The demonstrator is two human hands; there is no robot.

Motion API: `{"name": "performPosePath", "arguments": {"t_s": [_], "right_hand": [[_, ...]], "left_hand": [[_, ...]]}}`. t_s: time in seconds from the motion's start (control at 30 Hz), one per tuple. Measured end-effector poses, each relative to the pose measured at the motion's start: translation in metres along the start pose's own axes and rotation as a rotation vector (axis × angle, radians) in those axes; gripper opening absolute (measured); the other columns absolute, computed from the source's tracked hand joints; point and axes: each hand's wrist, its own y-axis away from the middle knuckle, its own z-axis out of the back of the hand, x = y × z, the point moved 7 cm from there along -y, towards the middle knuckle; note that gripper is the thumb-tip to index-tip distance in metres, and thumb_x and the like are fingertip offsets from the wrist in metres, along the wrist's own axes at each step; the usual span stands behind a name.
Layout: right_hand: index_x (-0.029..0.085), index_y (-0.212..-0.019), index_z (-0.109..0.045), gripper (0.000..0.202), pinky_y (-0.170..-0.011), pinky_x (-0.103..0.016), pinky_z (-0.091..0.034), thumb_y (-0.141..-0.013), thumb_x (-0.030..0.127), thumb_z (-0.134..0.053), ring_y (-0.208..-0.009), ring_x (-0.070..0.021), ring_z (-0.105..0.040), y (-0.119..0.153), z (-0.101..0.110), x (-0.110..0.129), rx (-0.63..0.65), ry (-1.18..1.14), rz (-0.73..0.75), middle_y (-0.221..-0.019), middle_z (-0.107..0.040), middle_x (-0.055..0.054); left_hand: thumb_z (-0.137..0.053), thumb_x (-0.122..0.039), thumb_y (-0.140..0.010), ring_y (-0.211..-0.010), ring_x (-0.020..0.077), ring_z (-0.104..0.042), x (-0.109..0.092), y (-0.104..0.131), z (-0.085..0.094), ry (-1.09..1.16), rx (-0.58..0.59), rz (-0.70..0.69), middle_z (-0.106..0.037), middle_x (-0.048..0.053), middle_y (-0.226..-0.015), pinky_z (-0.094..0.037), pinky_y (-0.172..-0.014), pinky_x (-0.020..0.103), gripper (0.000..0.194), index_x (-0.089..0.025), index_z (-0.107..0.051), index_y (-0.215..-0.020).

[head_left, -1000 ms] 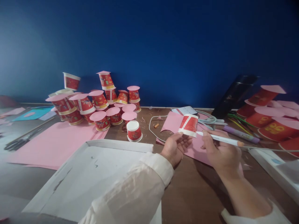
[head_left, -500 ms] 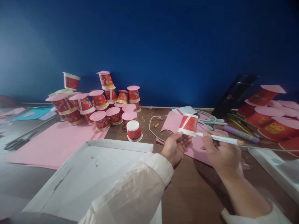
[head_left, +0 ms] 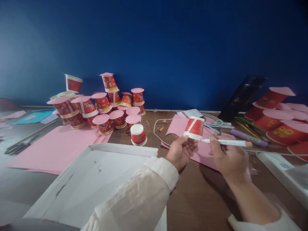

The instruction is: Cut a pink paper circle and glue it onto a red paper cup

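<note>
Between the fingers of my left hand [head_left: 182, 153] is the rim of a red and white paper cup [head_left: 195, 128], tilted with its wide rim toward me. My right hand [head_left: 228, 158] is closed on a white pen [head_left: 232, 142], whose tip points left and lies at the cup's rim; whether it touches cannot be made out. Pink paper [head_left: 204, 154] lies beneath both hands. Left of them, a red cup with a white base [head_left: 138, 135] stands upside down on the brown table [head_left: 190, 199].
Stacked red cups with pink discs [head_left: 102, 102] stand at the back left, and more red cups [head_left: 276, 118] at the right. Pink sheets [head_left: 57, 144], a white tray [head_left: 96, 183], scissors [head_left: 20, 147], a cable [head_left: 155, 131], a purple tube [head_left: 249, 138] and a black bottle [head_left: 240, 98] lie about.
The pen and my right hand have shifted slightly to the right, its tip now a little lower against the cup's rim. My left hand keeps its hold on the cup.
</note>
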Motion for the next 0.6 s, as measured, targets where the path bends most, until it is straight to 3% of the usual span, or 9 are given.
{"name": "performPosePath", "arguments": {"t_s": [0.2, 0.33, 0.5, 0.6], "right_hand": [[0.021, -0.075, -0.067, 0.03, -0.061, -0.031, -0.046, -0.086, 0.045, -0.053, -0.061, -0.0204, -0.064, 0.0, -0.001, 0.0, -0.012, -0.025, 0.013, -0.062, -0.068, -0.004], [0.022, -0.078, -0.068, 0.029, -0.062, -0.032, -0.046, -0.086, 0.047, -0.055, -0.06, -0.0198, -0.062, 0.001, 0.002, -0.002, -0.021, -0.045, -0.05, -0.059, -0.065, -0.002], [0.019, -0.104, -0.067, 0.038, -0.049, -0.027, -0.05, -0.085, 0.051, -0.059, -0.05, -0.0141, -0.058, -0.003, -0.005, -0.022, -0.047, -0.504, -0.358, -0.064, -0.063, 0.0], [0.022, -0.108, -0.064, 0.043, -0.054, -0.027, -0.056, -0.077, 0.052, -0.07, -0.064, -0.0162, -0.068, -0.001, -0.026, -0.038, 0.011, -0.809, -0.6, -0.077, -0.07, -0.001]], "left_hand": [[-0.053, -0.01, -0.086, -0.064, 0.0137, -0.066, 0.0, -0.001, 0.001, 0.003, -0.002, -0.004, -0.067, 0.009, -0.069, -0.055, -0.072, 0.025, 0.014, -0.008, -0.065, -0.079], [-0.053, -0.01, -0.087, -0.065, 0.0141, -0.066, -0.001, -0.002, 0.0, 0.01, 0.01, -0.012, -0.067, 0.009, -0.07, -0.055, -0.071, 0.025, 0.014, -0.008, -0.065, -0.081], [-0.051, -0.009, -0.087, -0.063, 0.0144, -0.066, -0.002, 0.001, -0.001, 0.053, -0.019, -0.019, -0.064, 0.007, -0.067, -0.056, -0.07, 0.027, 0.015, -0.009, -0.063, -0.077], [-0.05, -0.01, -0.088, -0.06, 0.0144, -0.065, 0.0, 0.002, -0.003, 0.051, -0.004, 0.028, -0.063, 0.007, -0.064, -0.056, -0.066, 0.026, 0.016, -0.009, -0.062, -0.077]]}}
